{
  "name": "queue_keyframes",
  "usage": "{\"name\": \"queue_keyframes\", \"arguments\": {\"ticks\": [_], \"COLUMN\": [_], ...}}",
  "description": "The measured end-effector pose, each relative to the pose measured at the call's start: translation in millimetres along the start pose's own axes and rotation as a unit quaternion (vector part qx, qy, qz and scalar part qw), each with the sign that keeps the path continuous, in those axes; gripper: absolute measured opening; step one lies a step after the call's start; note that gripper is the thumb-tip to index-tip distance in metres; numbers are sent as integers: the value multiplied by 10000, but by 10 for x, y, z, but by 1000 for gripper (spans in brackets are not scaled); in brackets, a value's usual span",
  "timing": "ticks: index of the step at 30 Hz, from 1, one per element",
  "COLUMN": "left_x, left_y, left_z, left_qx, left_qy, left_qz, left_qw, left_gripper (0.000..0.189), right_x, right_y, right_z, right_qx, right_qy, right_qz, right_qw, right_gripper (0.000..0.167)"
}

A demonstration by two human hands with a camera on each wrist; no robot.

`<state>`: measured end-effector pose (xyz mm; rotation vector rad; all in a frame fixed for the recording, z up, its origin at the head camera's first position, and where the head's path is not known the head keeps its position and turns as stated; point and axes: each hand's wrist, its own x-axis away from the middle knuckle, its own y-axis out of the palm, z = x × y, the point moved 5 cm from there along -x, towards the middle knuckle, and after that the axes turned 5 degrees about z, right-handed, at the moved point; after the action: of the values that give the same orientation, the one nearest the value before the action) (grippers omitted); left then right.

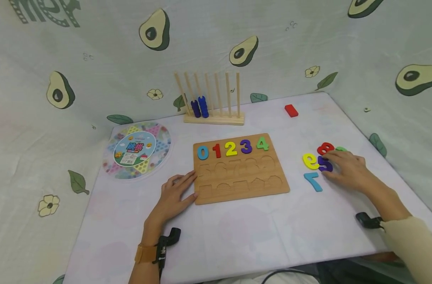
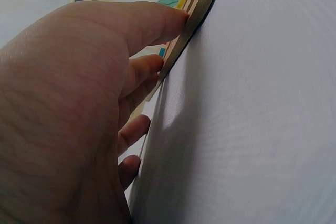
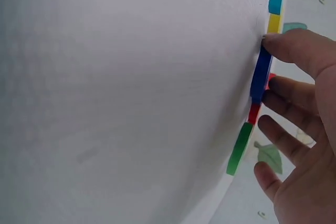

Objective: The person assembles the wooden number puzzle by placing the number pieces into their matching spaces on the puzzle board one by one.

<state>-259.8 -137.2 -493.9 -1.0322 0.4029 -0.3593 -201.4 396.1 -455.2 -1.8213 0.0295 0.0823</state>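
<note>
In the head view, my left hand (image 1: 174,198) rests on the table with its fingertips and thumb against the left edge of a wooden number board (image 1: 244,176). The board's top row holds a blue 0 (image 1: 202,152), a red 1, a yellow 2, a purple 3 and a green 4 (image 1: 262,143); its two lower rows show bare recesses. My right hand (image 1: 348,171) pinches a purple number 5 (image 1: 324,164) between thumb and fingers, low over the table. Around it lie a yellow curved number (image 1: 310,161), a light-blue 7 (image 1: 313,182), a red 8 (image 1: 325,148) and a partly hidden green number (image 1: 341,148).
Behind the board stands a wooden peg rack (image 1: 216,118) with dark blue pieces on two pegs. A round, colourful game box (image 1: 135,148) lies at the left. Toward the back right is a red block (image 1: 291,111). Avocado-patterned cloth hangs behind the table.
</note>
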Motion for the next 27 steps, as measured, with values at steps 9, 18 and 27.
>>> {"name": "queue_keyframes", "arguments": {"ticks": [9,18,27], "left_x": [6,-6,-1], "left_y": [-22,-28,15], "left_z": [-5,8,-18], "left_qx": [-25,26,-55], "left_qy": [3,131,121], "left_qz": [72,88,85], "left_qw": [10000,9999,9999], "left_gripper": [66,65,66], "right_x": [-51,-32,-89], "right_y": [-12,-133,-144], "right_z": [34,-30,-235], "right_qx": [-26,125,22], "right_qy": [171,85,-259], "right_qz": [-281,102,348], "right_qw": [9995,9998,9991], "right_gripper": [74,78,74]}}
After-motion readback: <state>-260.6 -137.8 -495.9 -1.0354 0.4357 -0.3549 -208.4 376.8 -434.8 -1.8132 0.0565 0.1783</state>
